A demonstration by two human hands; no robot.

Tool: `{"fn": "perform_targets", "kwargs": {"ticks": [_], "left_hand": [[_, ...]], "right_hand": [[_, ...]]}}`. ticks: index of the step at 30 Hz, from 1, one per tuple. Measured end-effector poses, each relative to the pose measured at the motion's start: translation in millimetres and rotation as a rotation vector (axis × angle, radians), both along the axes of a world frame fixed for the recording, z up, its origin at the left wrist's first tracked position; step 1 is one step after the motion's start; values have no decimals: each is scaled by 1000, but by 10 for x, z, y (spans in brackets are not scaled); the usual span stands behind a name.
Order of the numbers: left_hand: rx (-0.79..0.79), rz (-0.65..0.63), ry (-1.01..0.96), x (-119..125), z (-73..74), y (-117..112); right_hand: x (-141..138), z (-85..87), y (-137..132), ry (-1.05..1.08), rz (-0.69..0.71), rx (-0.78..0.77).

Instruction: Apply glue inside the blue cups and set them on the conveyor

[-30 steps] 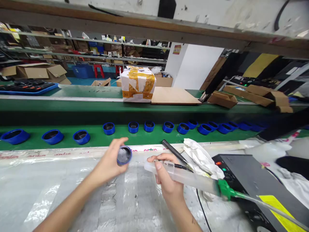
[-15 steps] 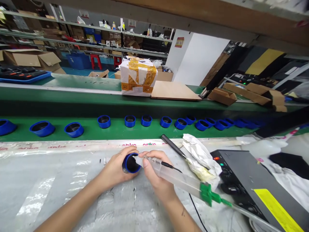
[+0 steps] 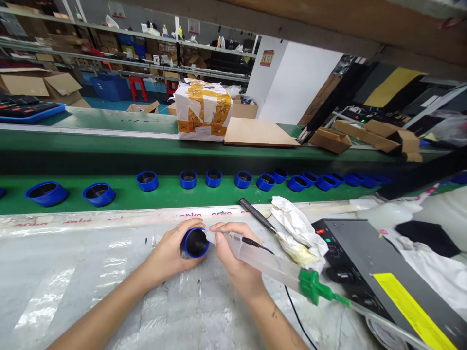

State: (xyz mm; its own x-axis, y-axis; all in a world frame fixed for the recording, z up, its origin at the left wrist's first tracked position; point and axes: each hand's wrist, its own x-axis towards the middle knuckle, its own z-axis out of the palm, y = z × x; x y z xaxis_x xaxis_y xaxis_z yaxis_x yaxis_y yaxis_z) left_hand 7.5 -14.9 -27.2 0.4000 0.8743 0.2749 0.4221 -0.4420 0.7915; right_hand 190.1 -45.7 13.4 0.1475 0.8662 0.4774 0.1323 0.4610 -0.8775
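My left hand [image 3: 177, 248] is wrapped round a small blue-rimmed cup [image 3: 197, 242] with a dark inside, its mouth tilted toward me. In my right hand [image 3: 237, 253] is a clear dispensing syringe [image 3: 270, 262], gripped near its nozzle end like a pen. The tip rests at the right side of the cup's rim; whether it touches cannot be made out. From the syringe's back, a green adapter [image 3: 310, 287] leads into a tube, and a black cable is plugged in near my fingers.
Blue cups [image 3: 147, 181] line the green conveyor [image 3: 164, 197] behind the plastic-covered bench [image 3: 120, 291]. To the right are a grey dispenser box [image 3: 372, 262], a crumpled white cloth [image 3: 292, 218] and a black-handled tool [image 3: 257, 215]. A taped carton [image 3: 204, 112] stands on the upper ledge.
The view has shifted slightly, so the scene sits further left. Both hands keep their holds; the syringe tip now lies nearer the cup's right rim, and more of the cup's inside shows.
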Motion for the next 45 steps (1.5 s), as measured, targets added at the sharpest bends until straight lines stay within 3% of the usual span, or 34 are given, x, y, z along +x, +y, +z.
{"fn": "perform_targets", "kwargs": {"ticks": [15, 26, 36, 45], "left_hand": [[0, 6, 38, -20, -6, -5], [-33, 39, 31, 25, 80, -20], [-65, -12, 2, 11, 93, -10], [-104, -31, -24, 13, 122, -1]], "right_hand": [[116, 46, -28, -178, -62, -31], [171, 31, -48, -249, 10, -102], [154, 77, -90, -195, 112, -209], [94, 71, -118, -178, 163, -207]]}}
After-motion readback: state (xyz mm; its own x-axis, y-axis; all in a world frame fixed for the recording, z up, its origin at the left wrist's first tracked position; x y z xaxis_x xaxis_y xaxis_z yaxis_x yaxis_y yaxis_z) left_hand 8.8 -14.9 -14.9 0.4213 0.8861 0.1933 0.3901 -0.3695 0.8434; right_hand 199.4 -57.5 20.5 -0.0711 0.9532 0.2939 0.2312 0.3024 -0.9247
